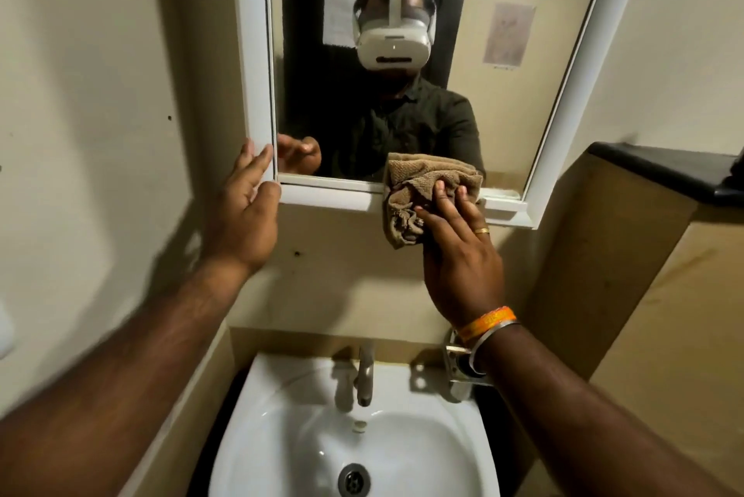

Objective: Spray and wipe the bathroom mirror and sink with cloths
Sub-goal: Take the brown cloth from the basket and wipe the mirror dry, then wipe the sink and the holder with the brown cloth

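A white-framed mirror (pixel 257 53) hangs on the beige wall above a white sink (pixel 282 383). My right hand (pixel 459 255) presses a crumpled brown cloth (pixel 418 190) flat against the mirror's bottom frame and lower glass, fingers straight over it. My left hand (pixel 245 210) rests with straight fingers on the frame's lower left corner. No spray bottle is in view.
A chrome tap (pixel 365 371) stands at the back of the sink, with a drain (pixel 353 479) below. A metal wall holder (pixel 463 367) sits right of the tap. A dark-topped ledge (pixel 660 170) juts out at the right.
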